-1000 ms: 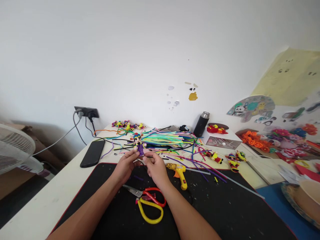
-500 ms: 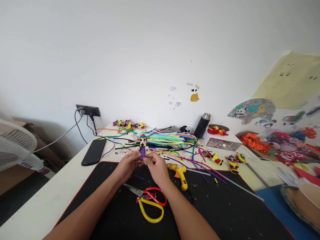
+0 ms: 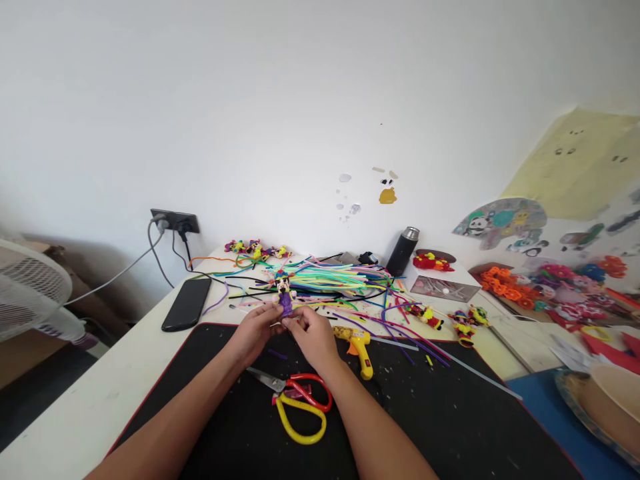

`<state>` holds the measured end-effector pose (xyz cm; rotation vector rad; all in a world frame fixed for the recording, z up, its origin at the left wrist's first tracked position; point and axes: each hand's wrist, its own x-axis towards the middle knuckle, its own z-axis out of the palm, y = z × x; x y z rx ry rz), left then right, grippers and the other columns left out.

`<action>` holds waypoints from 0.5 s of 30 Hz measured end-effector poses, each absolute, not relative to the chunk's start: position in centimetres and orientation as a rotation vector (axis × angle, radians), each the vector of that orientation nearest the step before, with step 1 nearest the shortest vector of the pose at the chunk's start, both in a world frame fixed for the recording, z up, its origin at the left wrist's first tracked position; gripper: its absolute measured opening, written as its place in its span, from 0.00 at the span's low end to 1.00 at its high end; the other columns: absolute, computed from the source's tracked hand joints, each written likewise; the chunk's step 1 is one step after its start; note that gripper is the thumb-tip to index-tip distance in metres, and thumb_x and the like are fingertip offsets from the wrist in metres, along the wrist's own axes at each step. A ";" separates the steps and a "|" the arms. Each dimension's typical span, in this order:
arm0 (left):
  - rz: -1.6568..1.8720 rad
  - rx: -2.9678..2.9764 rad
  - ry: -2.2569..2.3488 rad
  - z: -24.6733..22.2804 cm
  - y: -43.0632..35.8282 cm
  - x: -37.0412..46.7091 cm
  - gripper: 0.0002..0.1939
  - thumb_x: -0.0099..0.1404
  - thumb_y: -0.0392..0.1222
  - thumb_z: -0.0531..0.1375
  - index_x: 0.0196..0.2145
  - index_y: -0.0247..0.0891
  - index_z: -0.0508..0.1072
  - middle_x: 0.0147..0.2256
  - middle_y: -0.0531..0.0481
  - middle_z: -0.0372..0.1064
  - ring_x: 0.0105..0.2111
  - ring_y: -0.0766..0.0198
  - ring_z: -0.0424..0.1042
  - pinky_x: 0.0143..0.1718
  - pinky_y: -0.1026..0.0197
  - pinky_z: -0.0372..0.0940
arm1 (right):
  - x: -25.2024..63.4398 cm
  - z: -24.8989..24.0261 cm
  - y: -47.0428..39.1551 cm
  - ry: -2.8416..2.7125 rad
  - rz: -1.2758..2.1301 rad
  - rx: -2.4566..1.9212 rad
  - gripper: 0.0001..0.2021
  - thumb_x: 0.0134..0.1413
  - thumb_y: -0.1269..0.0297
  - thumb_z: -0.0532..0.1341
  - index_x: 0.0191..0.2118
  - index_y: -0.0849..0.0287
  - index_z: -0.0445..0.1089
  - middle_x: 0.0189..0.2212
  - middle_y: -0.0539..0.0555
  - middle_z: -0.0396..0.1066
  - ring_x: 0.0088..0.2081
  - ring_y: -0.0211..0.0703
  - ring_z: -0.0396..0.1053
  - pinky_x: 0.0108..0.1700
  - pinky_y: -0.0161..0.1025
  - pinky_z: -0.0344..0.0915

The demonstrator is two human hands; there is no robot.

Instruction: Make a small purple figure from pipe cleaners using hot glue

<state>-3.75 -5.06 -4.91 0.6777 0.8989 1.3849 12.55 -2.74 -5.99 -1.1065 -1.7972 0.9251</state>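
Observation:
A small doll with a purple body, black beard and colourful headdress stands upright between my two hands. My left hand pinches its lower body from the left. From the right, my right hand has thumb and fingers closed on the doll's base; its underside is hidden by the fingers. Below my hands lie scissors with one red and one yellow handle, on a black mat. A yellow glue gun rests just right of my right hand.
Behind my hands spreads a pile of coloured pipe cleaners. A black phone lies at left, near a fan. A dark flask, a white box and several finished dolls stand at right.
The doll has tilted slightly and turned a little in my fingers. Both hands keep their grip in nearly the same place; the camera view has shifted slightly.

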 end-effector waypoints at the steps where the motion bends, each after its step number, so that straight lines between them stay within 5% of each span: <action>1: 1.382 0.687 0.902 -4.9 -5.1 -3.7 0.14 0.50 0.45 0.78 0.27 0.35 0.80 0.28 0.49 0.75 0.28 0.63 0.71 0.31 0.62 0.65 | 12.5 -6.0 -2.8 -1.807 0.912 -1.108 0.08 0.60 0.57 0.66 0.36 0.55 0.77 0.18 0.43 0.60 0.23 0.39 0.59 0.29 0.36 0.51; 15: 1.359 0.782 0.926 -4.7 -5.1 -3.7 0.18 0.48 0.50 0.78 0.25 0.34 0.80 0.26 0.49 0.73 0.27 0.64 0.69 0.29 0.63 0.64 | 12.6 -6.1 -2.7 -1.818 0.875 -1.129 0.08 0.62 0.58 0.66 0.35 0.56 0.77 0.19 0.43 0.61 0.23 0.38 0.59 0.29 0.36 0.51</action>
